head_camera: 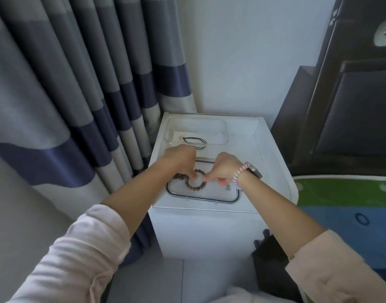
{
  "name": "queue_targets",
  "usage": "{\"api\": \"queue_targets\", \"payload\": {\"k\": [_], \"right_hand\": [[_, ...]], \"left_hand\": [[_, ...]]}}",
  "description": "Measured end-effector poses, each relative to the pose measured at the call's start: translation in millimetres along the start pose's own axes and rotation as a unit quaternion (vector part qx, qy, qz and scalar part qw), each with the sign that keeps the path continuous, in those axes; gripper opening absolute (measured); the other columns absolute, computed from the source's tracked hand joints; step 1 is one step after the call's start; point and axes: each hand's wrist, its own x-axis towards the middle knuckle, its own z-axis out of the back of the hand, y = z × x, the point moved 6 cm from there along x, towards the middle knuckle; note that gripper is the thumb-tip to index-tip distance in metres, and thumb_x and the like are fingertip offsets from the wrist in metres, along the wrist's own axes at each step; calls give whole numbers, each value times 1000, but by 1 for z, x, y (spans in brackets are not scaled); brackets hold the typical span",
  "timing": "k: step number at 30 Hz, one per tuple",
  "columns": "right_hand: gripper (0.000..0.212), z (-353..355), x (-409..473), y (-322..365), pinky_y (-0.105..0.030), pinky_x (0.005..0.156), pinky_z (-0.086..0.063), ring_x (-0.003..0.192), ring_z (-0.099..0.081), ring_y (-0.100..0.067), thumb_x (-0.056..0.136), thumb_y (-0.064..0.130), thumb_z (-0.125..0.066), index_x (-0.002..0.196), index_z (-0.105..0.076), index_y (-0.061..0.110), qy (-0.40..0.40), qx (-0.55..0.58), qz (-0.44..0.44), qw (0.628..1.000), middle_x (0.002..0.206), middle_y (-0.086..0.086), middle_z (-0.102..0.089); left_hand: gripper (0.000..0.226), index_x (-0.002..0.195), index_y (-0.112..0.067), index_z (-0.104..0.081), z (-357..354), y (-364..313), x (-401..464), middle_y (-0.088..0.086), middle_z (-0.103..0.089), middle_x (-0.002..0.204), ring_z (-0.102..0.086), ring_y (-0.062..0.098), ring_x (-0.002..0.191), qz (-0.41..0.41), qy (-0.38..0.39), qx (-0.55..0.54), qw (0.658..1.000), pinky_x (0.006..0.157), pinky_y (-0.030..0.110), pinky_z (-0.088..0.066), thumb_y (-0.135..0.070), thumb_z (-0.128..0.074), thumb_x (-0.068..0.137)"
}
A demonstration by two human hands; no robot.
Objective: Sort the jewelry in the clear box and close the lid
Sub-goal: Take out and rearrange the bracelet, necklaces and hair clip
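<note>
A clear box (203, 199) with a dark rim sits at the front of a white nightstand (272, 162). Over it, my left hand (181, 159) and my right hand (223, 168) each pinch a side of a brown bead bracelet (195, 185). More brown beads (178, 176) lie under my left hand. A small silver charm (227, 188) rests in the box near my right wrist. Behind the box lies the clear lid (218, 133), with a black cord necklace (194, 140) and a pale card (180, 136) on it.
Striped grey and blue curtains (78, 95) hang close on the left. A dark padded headboard (351, 101) and a green and blue bedspread (349, 206) are on the right. A black object (270, 259) stands on the floor beside the nightstand.
</note>
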Motion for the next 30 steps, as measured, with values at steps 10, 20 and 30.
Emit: {"api": "queue_targets", "payload": {"k": [10,20,30], "right_hand": [[27,-21,-5,6,-16,45,-49,36,-55,-15,57,23,-73,48,-51,12,-34,54,-17,998,42,-4,-58],[20,47,26,15,-37,64,-64,60,-74,-20,75,6,-75,78,-60,18,-172,341,54,923,85,-10,-71],[24,68,95,49,-19,81,-51,94,-70,-18,69,5,-78,93,-79,9,-160,78,87,980,101,-6,-77]], "left_hand": [[25,84,-14,-70,-8,2,-4,-2,-61,74,-63,23,79,22,-22,-11,999,64,31,-49,-33,-79,71],[13,88,-13,-56,62,27,37,22,-74,86,-68,27,66,0,-116,-358,927,74,43,-62,-5,-66,89],[17,80,-13,-71,47,46,91,13,-72,85,-65,20,72,53,-141,-326,933,79,37,-62,3,-75,75]]}}
